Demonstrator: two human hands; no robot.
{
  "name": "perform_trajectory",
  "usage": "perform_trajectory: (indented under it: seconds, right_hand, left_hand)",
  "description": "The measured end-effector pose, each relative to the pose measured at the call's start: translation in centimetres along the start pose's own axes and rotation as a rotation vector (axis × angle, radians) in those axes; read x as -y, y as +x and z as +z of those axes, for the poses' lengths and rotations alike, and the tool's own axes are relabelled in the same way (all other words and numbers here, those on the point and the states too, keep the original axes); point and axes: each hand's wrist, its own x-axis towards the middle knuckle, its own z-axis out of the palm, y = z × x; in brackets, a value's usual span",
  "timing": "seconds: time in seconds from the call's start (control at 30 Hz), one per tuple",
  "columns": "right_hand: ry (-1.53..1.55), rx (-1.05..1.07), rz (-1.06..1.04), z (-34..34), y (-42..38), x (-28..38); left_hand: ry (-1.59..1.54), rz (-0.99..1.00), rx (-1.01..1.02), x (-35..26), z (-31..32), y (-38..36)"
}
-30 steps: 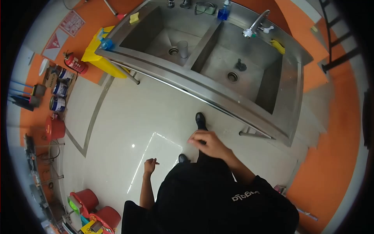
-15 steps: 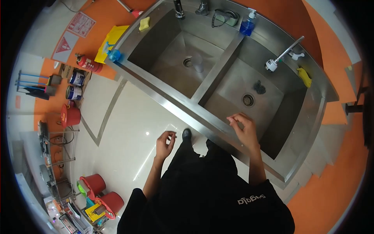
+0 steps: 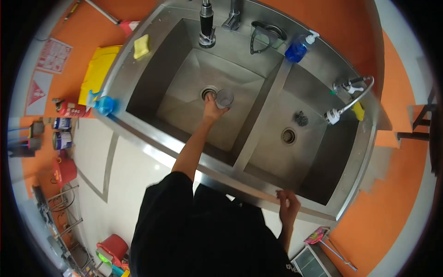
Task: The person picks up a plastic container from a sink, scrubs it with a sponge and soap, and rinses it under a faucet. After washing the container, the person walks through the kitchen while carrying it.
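My left hand [image 3: 213, 109] reaches down into the left basin of a steel double sink [image 3: 252, 177]. Its thumb and fingers are apart around the near left side of a clear cup [image 3: 225, 98], fingertips right at the cup's wall. The cup is beside the left drain [image 3: 208, 91], its round mouth facing up toward me. By the front rim of the right basin is my right hand [image 3: 289, 206], fingers loosely curled in and nothing showing in them. In the right basin, a dark scouring pad [image 3: 301, 118] lies near the drain [image 3: 289, 136].
Along the sink's rim are a yellow sponge [image 3: 141, 46], a blue soap bottle [image 3: 297, 50], a blue spray bottle [image 3: 103, 105] and a yellow cloth [image 3: 358, 111]. A black faucet [image 3: 206, 27] hangs over the left basin, a flexible tap [image 3: 339, 113] over the right.
My left hand has moved from beside my body into the left basin, up to the cup. My right hand has drawn back to the front rim. The view has shifted closer to the sink.
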Motion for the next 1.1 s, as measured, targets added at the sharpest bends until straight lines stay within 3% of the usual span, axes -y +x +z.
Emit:
perform_trajectory:
  seconds: [0.07,0.3,0.47,0.53,0.67,0.83,0.87,0.9,1.1]
  right_hand:
    - [0.000,0.011,0.091,1.7,-1.1,1.0]
    - [0.006,0.062,0.183,5.2,-0.5,4.7]
    - [-0.019,0.015,0.071,4.8,1.1,4.5]
    - [-0.029,0.005,0.060,4.5,1.9,4.9]
    - [-0.001,-0.036,-0.012,4.3,2.9,5.8]
    - [-0.021,-0.025,-0.072,4.3,2.8,6.2]
    - [-0.055,-0.070,-0.218,4.1,2.9,7.5]
    - [0.069,-0.050,-0.086,4.3,2.7,7.3]
    - [0.105,-0.070,-0.024,4.1,1.4,8.2]
  left_hand:
    - [0.032,-0.048,0.070,1.0,2.1,2.3]
    - [-0.101,0.185,0.047,3.5,4.0,3.1]
    - [-0.144,0.386,-0.080,-4.8,-4.5,1.7]
    - [-0.360,0.443,-0.132,-9.5,-8.4,0.4]
    - [-0.314,0.595,-0.129,-15.8,-15.3,-1.9]
    - [-0.536,1.062,-0.289,-25.1,-21.7,-6.1]
    - [-0.640,1.159,-0.319,-26.8,-22.3,-7.1]
    - [-0.604,1.218,-0.280,-28.3,-23.0,-8.6]
    - [-0.723,1.473,-0.180,-32.0,-24.8,-10.4]
